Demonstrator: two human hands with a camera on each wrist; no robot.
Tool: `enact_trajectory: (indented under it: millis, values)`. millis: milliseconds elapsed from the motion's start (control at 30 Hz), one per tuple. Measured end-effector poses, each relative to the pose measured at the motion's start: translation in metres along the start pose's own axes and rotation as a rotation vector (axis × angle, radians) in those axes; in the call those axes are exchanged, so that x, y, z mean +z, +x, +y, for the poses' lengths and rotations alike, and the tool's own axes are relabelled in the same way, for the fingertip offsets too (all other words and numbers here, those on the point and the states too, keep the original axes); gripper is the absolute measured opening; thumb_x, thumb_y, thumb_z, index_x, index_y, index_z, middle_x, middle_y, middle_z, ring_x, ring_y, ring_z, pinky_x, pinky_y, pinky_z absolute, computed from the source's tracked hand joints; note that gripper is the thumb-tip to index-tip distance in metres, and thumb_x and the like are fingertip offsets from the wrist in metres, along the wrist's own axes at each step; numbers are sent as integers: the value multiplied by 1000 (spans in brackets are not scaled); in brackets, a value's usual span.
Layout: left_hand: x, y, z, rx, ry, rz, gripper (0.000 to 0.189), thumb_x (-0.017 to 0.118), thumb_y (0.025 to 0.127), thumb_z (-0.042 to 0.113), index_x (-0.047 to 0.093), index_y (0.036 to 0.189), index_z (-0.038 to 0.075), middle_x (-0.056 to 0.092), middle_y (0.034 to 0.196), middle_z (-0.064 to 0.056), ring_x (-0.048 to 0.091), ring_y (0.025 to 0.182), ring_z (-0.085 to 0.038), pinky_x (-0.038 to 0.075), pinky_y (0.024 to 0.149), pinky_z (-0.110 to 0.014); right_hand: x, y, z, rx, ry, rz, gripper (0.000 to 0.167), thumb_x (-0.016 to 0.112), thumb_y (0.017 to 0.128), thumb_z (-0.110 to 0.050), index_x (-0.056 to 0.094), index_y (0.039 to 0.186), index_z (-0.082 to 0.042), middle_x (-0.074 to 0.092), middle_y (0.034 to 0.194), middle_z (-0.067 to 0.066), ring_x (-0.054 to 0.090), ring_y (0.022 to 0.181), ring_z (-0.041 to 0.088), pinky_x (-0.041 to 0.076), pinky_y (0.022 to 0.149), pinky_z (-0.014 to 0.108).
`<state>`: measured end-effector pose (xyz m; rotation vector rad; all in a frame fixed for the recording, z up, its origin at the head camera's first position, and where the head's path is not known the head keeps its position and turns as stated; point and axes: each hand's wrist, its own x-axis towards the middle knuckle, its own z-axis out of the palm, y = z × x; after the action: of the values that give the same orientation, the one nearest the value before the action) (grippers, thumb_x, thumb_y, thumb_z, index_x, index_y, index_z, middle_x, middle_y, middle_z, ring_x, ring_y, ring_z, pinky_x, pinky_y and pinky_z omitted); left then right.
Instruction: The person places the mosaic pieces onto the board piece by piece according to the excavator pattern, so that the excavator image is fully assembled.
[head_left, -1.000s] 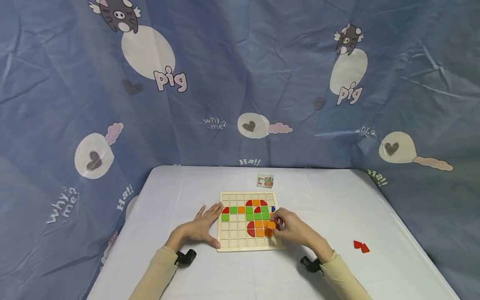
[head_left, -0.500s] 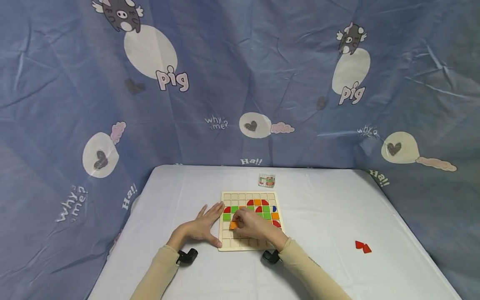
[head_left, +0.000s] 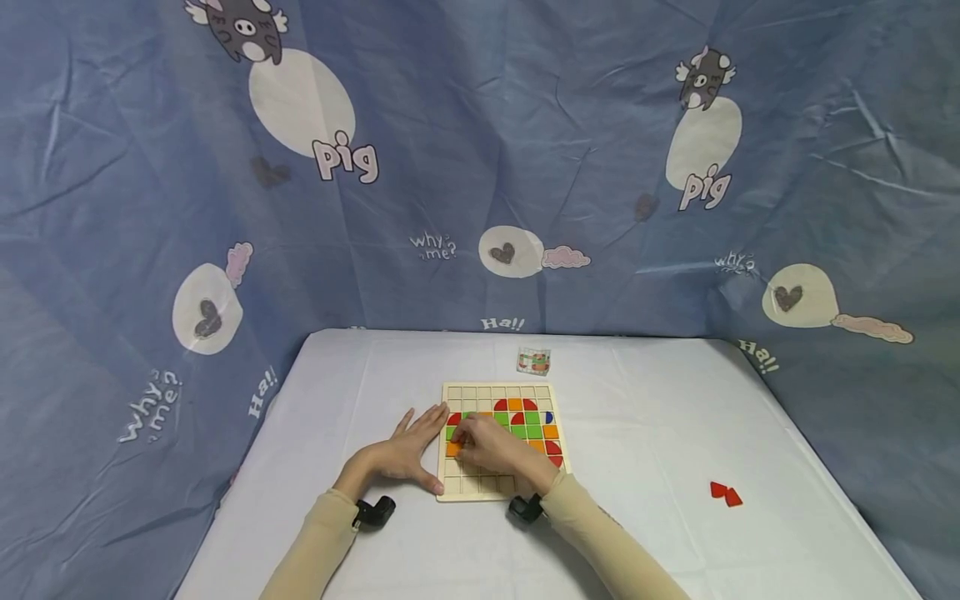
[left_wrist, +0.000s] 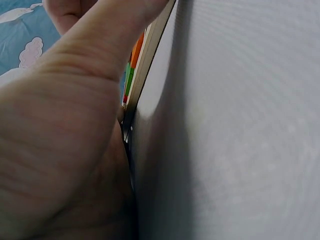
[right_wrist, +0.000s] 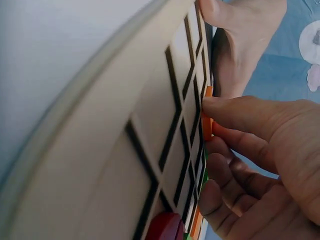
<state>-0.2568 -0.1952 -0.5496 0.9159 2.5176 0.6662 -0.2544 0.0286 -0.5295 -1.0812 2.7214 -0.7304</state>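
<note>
A pale wooden grid board (head_left: 480, 392) lies on the white table, partly filled with red, green, orange and blue tiles. My left hand (head_left: 405, 457) is spread along its left edge, fingertips at the upper side and thumb near the lower corner. Over the board's left part, my right hand (head_left: 491, 446) pinches an orange square tile (right_wrist: 207, 127) between thumb and fingers. In the head view that orange tile (head_left: 453, 449) sits at the left column, just below a green tile (head_left: 451, 433). Some middle tiles are hidden under the right hand and forearm.
Two red pieces (head_left: 726, 493) lie on the table at the right. Behind the board is a small picture card (head_left: 533, 361) with a coloured pattern. A blue printed cloth (head_left: 420, 167) hangs beyond the table's back edge.
My right hand has moved from the board's right side across to the left column, carrying the orange tile and lowering it there. The left hand has stayed at the board's edge.
</note>
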Motion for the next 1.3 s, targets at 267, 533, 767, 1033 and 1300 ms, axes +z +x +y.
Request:
enact_trajectory:
  millis: [267, 533, 767, 1033, 1300]
  values:
    - [-2, -1, 2, 1, 5, -7, 131, 76, 66, 66, 0, 155, 8, -7, 164, -9, -7, 151, -28, -13, 118, -56, -4, 1, -3, 37, 52, -36, 18, 73, 86, -16, 69, 103, -9, 65, 97, -2, 56, 82, 2, 50, 74, 13]
    - [0, 0, 1, -5, 10, -11, 131, 75, 66, 68, -1, 155, 9, -7, 164, -8, -8, 151, -26, -13, 118, -56, -3, 1, -2, 50, 54, -40, 19, 74, 85, -19, 71, 101, -10, 65, 96, -4, 54, 80, 1, 49, 71, 12]
    - [1, 2, 0, -11, 7, -8, 131, 75, 66, 69, 0, 156, 10, -7, 164, -7, -8, 151, -26, -13, 118, -56, -3, 0, -3, 41, 30, -24, 21, 75, 85, -20, 70, 103, -11, 65, 97, -4, 55, 81, 1, 50, 73, 13]
    - [4, 2, 0, -20, 7, 8, 133, 76, 63, 69, 2, 156, 9, -5, 164, -8, -5, 151, -28, -12, 119, -56, -14, -26, 0, 76, 74, 51, 18, 72, 87, -21, 68, 102, -10, 62, 91, -4, 55, 79, 4, 50, 70, 16]
    - [5, 0, 4, -51, 25, 28, 135, 75, 59, 72, 5, 156, 10, -2, 164, -7, -3, 151, -27, -10, 120, -55, -38, -93, 29, 222, 130, 108, 14, 70, 88, -21, 64, 96, -11, 57, 84, -6, 50, 71, 7, 46, 59, 18]
